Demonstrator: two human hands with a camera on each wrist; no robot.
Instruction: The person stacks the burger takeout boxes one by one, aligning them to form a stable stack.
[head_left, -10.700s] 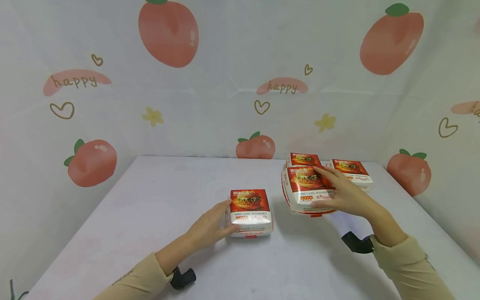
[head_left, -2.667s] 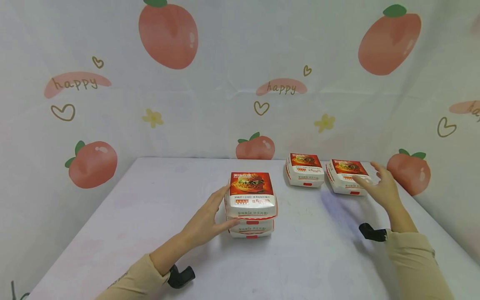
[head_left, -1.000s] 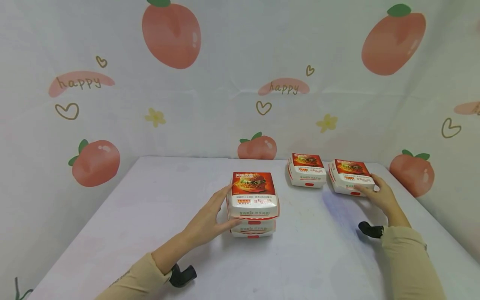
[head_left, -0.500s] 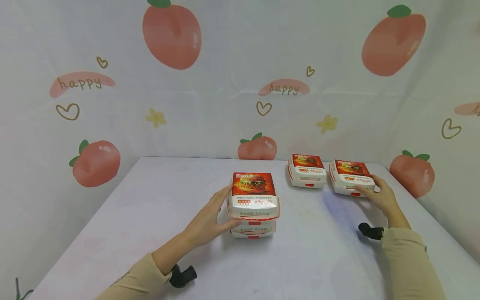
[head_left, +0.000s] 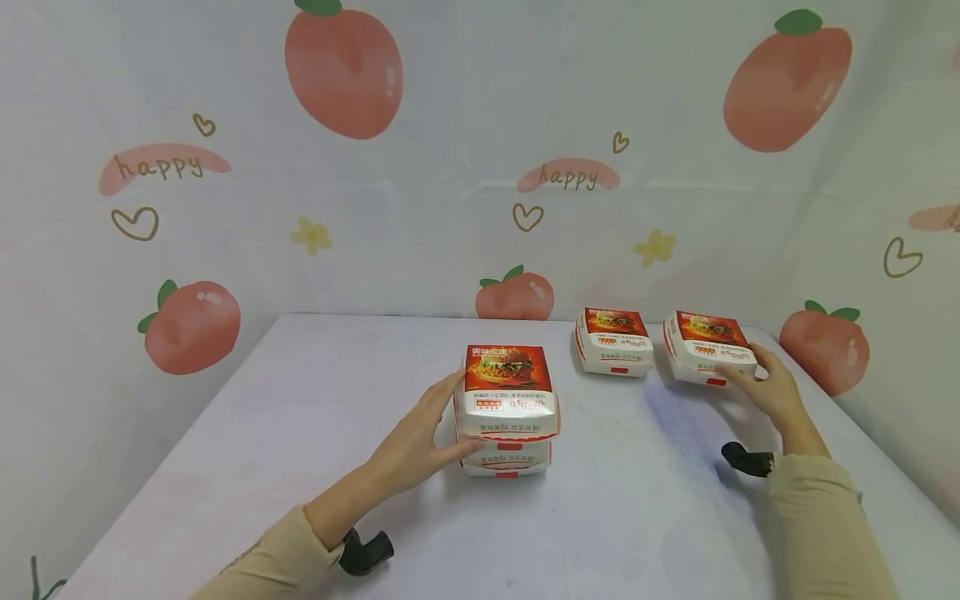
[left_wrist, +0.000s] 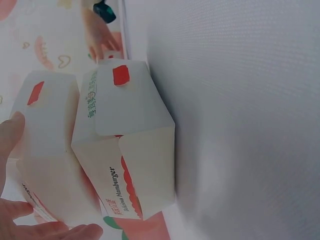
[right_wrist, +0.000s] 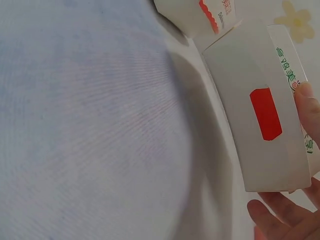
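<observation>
Two white hamburger cartons with red burger-print lids are stacked mid-table. My left hand [head_left: 412, 446] holds the upper carton [head_left: 512, 404] by its left side, thumb at the front and fingers along the side. The lower carton [head_left: 506, 457] sits squarely beneath it; in the left wrist view the lower carton [left_wrist: 125, 110] rests on the cloth. At the back right, my right hand [head_left: 776, 396] grips a third carton [head_left: 712, 333] by its right side. A shadow gap shows under that carton [right_wrist: 255, 110] in the right wrist view, so it is slightly raised.
Another matching carton [head_left: 615, 342] stands at the back, just left of the one in my right hand. White cloth covers the table [head_left: 600, 517], and a fruit-print curtain [head_left: 435, 233] rises behind it. Black wrist mounts [head_left: 366, 553] hang below both cuffs.
The carton my right hand carried earlier now tops the stack, where my left hand has moved up to it. My right hand returned to the back right, grasped another carton and just lifted it slightly.
</observation>
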